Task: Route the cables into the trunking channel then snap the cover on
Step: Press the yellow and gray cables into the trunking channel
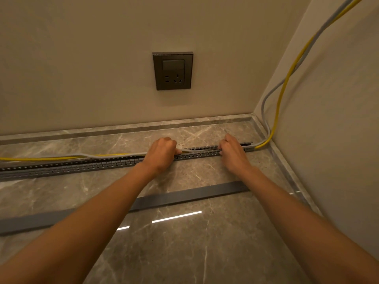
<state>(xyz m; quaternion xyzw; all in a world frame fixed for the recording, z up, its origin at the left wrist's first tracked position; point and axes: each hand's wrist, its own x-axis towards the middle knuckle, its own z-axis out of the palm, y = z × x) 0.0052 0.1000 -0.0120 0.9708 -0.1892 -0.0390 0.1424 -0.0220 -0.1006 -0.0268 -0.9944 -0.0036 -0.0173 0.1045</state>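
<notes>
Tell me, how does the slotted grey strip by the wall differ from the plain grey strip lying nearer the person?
The trunking channel has comb-like slotted sides and an open top; the cover is flat and smooth. Both hands, left hand and right hand, rest on the channel, while the cover lies untouched. The yellow cable and grey cable run beside or into the channel, none by the cover. Both are long and grey, on the marble floor.

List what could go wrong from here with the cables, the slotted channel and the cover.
1. Left of the left hand, the yellow cable and grey cable lie outside the grey slotted trunking channel; they may spring out again.
2. The right hand presses at the slotted fingers; a cable might get pinched.
3. The flat grey cover strip lies loose near the forearms and could be knocked.
</notes>
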